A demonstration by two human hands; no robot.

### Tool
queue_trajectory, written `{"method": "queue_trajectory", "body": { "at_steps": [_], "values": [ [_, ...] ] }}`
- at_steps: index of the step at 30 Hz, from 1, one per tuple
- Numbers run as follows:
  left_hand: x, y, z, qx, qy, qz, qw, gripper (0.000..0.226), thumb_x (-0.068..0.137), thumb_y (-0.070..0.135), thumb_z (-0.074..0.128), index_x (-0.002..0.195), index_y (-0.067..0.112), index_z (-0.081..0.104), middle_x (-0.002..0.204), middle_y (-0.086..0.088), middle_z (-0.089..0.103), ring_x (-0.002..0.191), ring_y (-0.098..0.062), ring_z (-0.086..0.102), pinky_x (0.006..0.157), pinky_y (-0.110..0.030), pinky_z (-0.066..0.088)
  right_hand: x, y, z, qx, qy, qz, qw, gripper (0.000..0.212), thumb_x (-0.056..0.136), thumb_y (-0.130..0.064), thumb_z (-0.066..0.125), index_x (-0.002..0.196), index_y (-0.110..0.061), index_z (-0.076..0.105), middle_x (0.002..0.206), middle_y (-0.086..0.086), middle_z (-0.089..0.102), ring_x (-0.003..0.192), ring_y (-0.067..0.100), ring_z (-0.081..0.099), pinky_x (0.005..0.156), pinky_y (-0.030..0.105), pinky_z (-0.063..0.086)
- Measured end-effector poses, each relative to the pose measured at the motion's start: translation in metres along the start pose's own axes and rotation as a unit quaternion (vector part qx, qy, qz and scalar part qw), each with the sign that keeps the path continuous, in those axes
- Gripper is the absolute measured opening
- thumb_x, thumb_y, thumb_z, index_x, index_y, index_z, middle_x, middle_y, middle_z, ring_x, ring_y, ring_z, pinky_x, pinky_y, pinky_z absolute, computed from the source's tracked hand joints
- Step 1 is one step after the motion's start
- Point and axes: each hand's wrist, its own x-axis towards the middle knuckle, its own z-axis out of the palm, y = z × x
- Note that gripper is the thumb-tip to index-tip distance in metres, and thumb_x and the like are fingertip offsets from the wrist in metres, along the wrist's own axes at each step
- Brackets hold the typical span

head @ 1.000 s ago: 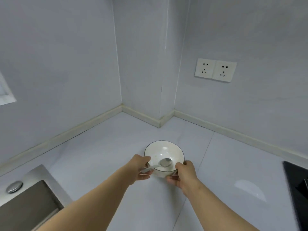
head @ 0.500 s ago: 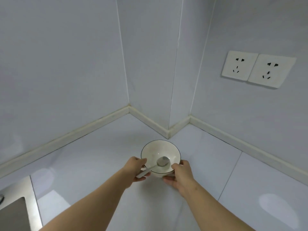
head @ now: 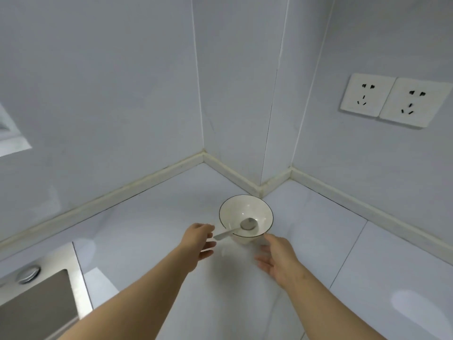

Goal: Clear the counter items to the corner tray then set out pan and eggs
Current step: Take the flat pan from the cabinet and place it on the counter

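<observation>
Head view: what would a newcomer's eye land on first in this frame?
The white, dark-rimmed bowl stands on the pale counter near the corner, with a metal spoon lying in it, its handle sticking out over the rim. The left hand and right hand are open on either side of it, holding nothing. High on the right wall, a white double socket stands out.

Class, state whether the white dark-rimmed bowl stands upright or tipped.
Upright: the white dark-rimmed bowl sits base-down on the pale counter, opening upward, a metal spoon resting inside.
</observation>
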Motion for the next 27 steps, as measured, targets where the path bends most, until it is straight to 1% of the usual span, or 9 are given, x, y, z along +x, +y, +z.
{"method": "queue_trajectory", "body": {
  "at_steps": [1,3,7,11,14,20,22,25,27],
  "values": [
    [-0.007,-0.004,-0.005,0.003,-0.002,0.004,1.000,0.003,0.092,0.014,0.050,0.093,0.012,0.053,0.093,-0.006,0.053,0.077,-0.020,0.057,0.066,-0.030,0.049,-0.007,0.004,-0.002,0.000,0.013,-0.002,1.000,0.017,0.094,-0.017,0.047,0.078,-0.014,0.051,0.081,0.007,0.052,0.061,0.022,0.052,0.057,0.031,0.044],
    [-0.021,-0.014,-0.010,0.008,-0.009,0.011,1.000,0.008,0.091,0.012,0.050,0.086,0.015,0.053,0.091,-0.005,0.054,0.076,-0.019,0.056,0.066,-0.030,0.048,-0.021,0.015,-0.005,0.002,0.027,0.005,1.000,0.016,0.094,-0.016,0.046,0.078,-0.014,0.049,0.081,0.008,0.053,0.060,0.022,0.053,0.055,0.029,0.043],
    [-0.065,-0.038,-0.028,0.024,-0.052,0.027,0.998,0.009,0.092,0.012,0.049,0.085,0.015,0.055,0.084,-0.004,0.056,0.072,-0.018,0.057,0.065,-0.029,0.048,-0.068,0.045,-0.002,0.007,0.036,-0.002,0.999,0.016,0.095,-0.015,0.045,0.079,-0.012,0.048,0.078,0.008,0.055,0.061,0.021,0.053,0.054,0.028,0.041],
    [-0.115,-0.069,-0.050,0.065,-0.105,0.040,0.992,0.009,0.093,0.014,0.048,0.086,0.015,0.054,0.083,-0.002,0.056,0.071,-0.016,0.057,0.066,-0.027,0.048,-0.120,0.091,0.010,0.021,0.051,-0.015,0.998,0.008,0.095,-0.014,0.045,0.094,-0.009,0.050,0.078,0.008,0.056,0.061,0.021,0.053,0.053,0.027,0.042],
    [-0.147,-0.099,-0.071,0.095,-0.134,0.033,0.986,0.008,0.093,0.015,0.048,0.088,0.016,0.054,0.084,-0.002,0.057,0.073,-0.015,0.059,0.065,-0.027,0.047,-0.161,0.134,0.021,0.047,0.065,-0.006,0.997,0.012,0.095,-0.012,0.045,0.103,-0.006,0.052,0.079,0.010,0.058,0.062,0.021,0.054,0.053,0.028,0.044],
    [-0.220,-0.153,-0.090,0.139,-0.181,0.008,0.973,0.010,0.094,0.013,0.047,0.086,0.015,0.053,0.082,-0.003,0.057,0.071,-0.016,0.057,0.064,-0.026,0.046,-0.244,0.206,0.001,0.087,0.112,0.013,0.990,0.010,0.093,-0.011,0.046,0.088,-0.009,0.055,0.075,0.007,0.060,0.059,0.019,0.054,0.056,0.027,0.045],
    [-0.243,-0.169,-0.083,0.151,-0.202,0.010,0.968,0.012,0.093,0.011,0.046,0.083,0.014,0.052,0.077,-0.003,0.055,0.066,-0.015,0.054,0.061,-0.024,0.044,-0.266,0.223,-0.015,0.109,0.133,0.009,0.985,0.009,0.093,-0.012,0.047,0.091,-0.010,0.056,0.075,0.006,0.060,0.059,0.018,0.054,0.056,0.027,0.045],
    [-0.281,-0.197,-0.063,0.190,-0.233,0.022,0.953,0.012,0.091,0.011,0.044,0.082,0.016,0.050,0.077,-0.002,0.054,0.069,-0.015,0.054,0.069,-0.027,0.045,-0.299,0.249,-0.043,0.147,0.165,-0.001,0.975,0.008,0.094,-0.012,0.046,0.089,-0.012,0.053,0.073,0.005,0.057,0.057,0.018,0.053,0.053,0.025,0.044],
    [-0.310,-0.218,-0.046,0.204,-0.261,0.030,0.943,0.011,0.091,0.011,0.044,0.083,0.016,0.048,0.077,-0.001,0.053,0.069,-0.014,0.054,0.068,-0.026,0.043,-0.325,0.268,-0.065,0.167,0.182,-0.005,0.969,0.011,0.094,-0.012,0.045,0.085,-0.013,0.051,0.073,0.005,0.057,0.057,0.018,0.053,0.052,0.025,0.043]
  ]
}}
